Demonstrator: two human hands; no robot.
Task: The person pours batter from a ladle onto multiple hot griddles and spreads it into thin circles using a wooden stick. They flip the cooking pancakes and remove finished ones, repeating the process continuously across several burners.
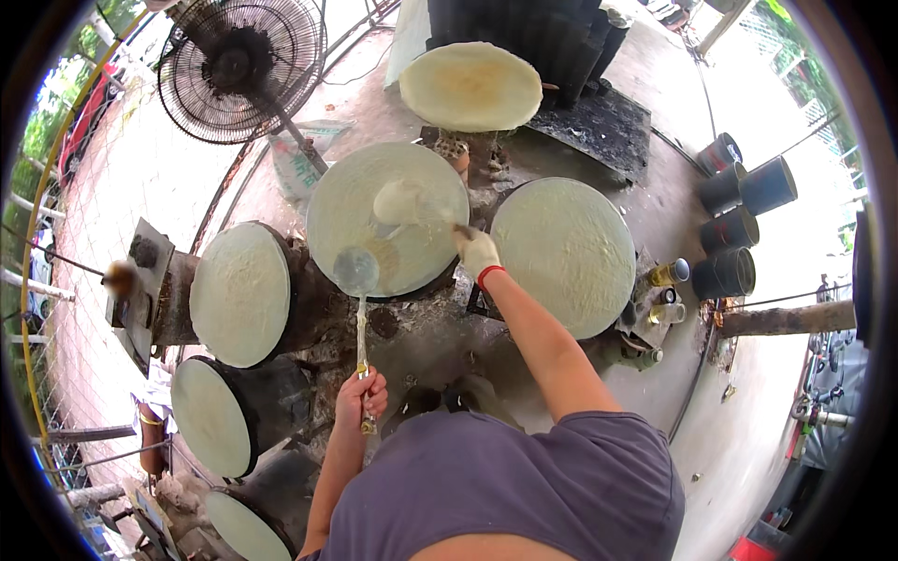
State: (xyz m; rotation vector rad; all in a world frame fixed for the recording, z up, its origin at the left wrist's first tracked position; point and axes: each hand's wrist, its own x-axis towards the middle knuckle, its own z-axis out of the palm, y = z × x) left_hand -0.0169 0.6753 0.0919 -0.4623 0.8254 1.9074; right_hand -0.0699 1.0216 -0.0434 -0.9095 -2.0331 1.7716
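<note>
My left hand (pixel 361 401) is closed around the handle of a long ladle. The ladle's round metal bowl (pixel 356 271) lies over the lower left part of the middle griddle (pixel 414 175), which is coated with pale batter. My right hand (pixel 477 251), in a pale glove with a red band at the wrist, grips the dark handle of a blurred, light-coloured brush-like tool (pixel 407 205) above the same griddle. Just right of this hand is another round griddle (pixel 565 259) covered with a pale, lumpy sheet. Motion blur hides the exact shape of the tool's head.
A thin round flatbread (pixel 471 85) lies beyond the griddles, near a dark metal sheet (pixel 603 130). More batter-covered griddles (pixel 242 294) stand at the left. A large fan (pixel 238 66) is at the upper left. Glass jars (pixel 668 273) and several black cylinders (pixel 725 273) stand at the right.
</note>
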